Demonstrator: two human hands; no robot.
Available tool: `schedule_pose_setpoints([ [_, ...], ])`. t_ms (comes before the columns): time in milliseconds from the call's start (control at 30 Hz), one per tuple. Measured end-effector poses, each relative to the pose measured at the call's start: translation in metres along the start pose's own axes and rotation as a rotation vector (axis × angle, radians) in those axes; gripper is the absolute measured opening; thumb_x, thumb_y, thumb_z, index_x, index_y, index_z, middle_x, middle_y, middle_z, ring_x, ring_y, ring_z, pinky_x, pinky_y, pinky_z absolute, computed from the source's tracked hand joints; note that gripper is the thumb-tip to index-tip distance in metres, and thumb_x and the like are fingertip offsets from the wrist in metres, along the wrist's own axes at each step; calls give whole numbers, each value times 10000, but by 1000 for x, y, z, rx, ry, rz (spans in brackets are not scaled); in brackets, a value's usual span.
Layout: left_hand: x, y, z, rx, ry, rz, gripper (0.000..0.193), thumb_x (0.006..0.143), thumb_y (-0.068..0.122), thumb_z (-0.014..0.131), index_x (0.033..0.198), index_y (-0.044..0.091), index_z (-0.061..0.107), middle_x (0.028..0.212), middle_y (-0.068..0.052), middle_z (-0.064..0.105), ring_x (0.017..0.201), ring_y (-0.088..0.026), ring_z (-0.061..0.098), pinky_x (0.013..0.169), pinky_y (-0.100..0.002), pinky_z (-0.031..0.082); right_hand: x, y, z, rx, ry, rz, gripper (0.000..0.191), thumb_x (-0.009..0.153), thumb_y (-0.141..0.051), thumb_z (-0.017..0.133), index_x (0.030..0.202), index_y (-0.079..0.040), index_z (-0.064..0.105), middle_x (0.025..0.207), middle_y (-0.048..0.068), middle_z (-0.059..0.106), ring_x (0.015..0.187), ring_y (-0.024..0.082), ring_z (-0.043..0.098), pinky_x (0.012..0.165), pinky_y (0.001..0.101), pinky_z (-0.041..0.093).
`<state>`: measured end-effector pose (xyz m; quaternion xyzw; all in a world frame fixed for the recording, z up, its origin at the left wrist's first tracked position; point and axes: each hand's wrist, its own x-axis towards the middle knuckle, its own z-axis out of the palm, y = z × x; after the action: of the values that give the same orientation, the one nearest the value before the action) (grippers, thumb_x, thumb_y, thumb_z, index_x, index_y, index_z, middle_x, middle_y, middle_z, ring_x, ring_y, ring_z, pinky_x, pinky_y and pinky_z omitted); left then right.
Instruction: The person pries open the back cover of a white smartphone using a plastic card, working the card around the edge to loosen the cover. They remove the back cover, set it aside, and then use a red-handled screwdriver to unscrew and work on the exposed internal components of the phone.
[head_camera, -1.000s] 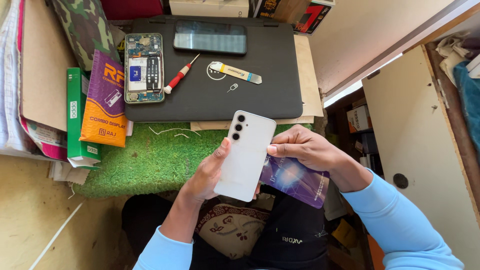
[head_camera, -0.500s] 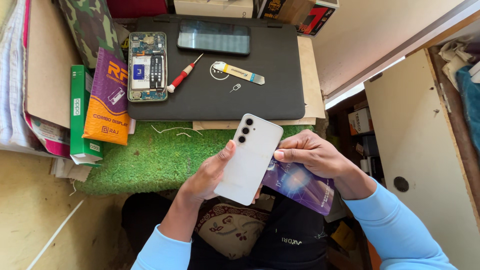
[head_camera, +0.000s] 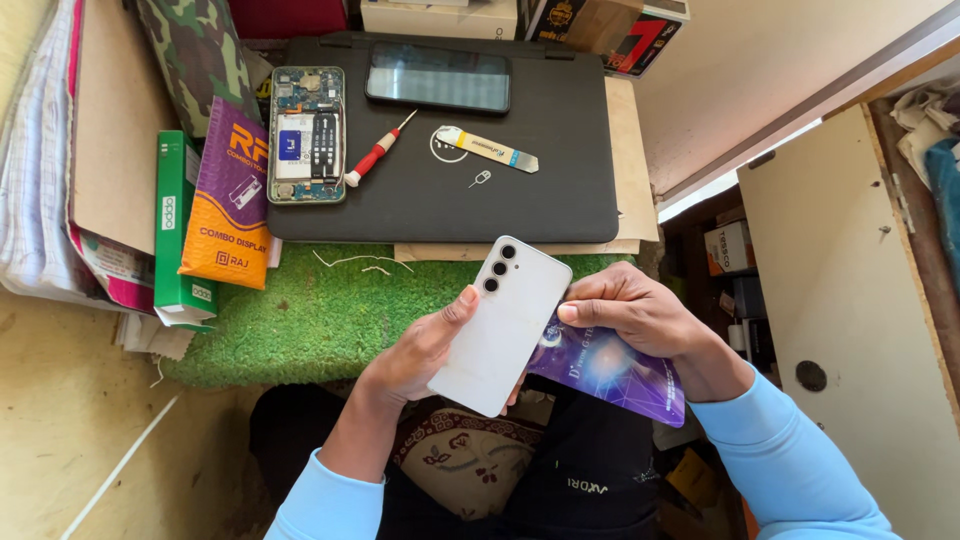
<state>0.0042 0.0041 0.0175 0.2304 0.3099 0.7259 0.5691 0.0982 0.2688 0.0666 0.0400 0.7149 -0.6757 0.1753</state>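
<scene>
L hand (head_camera: 415, 350) grips a white phone back cover (head_camera: 502, 325) from its left edge, thumb on the outer face, fingers curled behind; cover tilted, camera holes toward the top. R hand (head_camera: 640, 315) is closed on a purple packet (head_camera: 612, 368), thumb on top, fingertips touching the cover's right edge. Packet sits partly under the cover; can't tell what's inside it. Both held above the lap, just in front of a green turf mat (head_camera: 300, 310).

Behind the mat, a black case (head_camera: 560, 190) lies flat on the tabletop & serves as a work surface. On it: an opened phone (head_camera: 306, 135) w/ boards showing, at the left edge; a dark phone screen (head_camera: 438, 78) face up near the back; a red-handled screwdriver (head_camera: 378, 150) just beside the opened phone; a thin pry tool (head_camera: 488, 148) & a small SIM pin (head_camera: 480, 179) near the middle.

Left of the case: an orange-purple pouch (head_camera: 228, 195) leaning on a green box (head_camera: 178, 230), both shut, contents not visible. Camo cloth (head_camera: 195, 50) behind them. Cardboard boxes (head_camera: 600, 25) at the back edge.
</scene>
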Motion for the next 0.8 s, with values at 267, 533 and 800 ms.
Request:
schedule_pose_setpoints([
  [267,2,6,-2,37,7,12,765,1052,619,372,1333,-75,528,915,-231,699,770,-291,752,638,-414,658,9,18,4,111,43,-83,258,954,-201,712,960,43,796,744,27,731,631,64,604,587,230,496],
  [533,-3,16,1,-59,-105,177,1023,957,747,436,1603,-30,278,1288,-256,641,1018,-304,747,795,-453,658,12,40,9,226,152,-188,310,997,-237,675,1095,44,761,865,54,754,710,73,654,633,230,546],
  [800,9,-2,6,123,42,542,1337,756,489,915,1717,153,47,1591,-192,384,1127,-233,585,937,-416,579,26,44,53,407,431,-254,314,1013,-253,652,1119,36,718,930,48,752,740,70,662,671,226,556],
])
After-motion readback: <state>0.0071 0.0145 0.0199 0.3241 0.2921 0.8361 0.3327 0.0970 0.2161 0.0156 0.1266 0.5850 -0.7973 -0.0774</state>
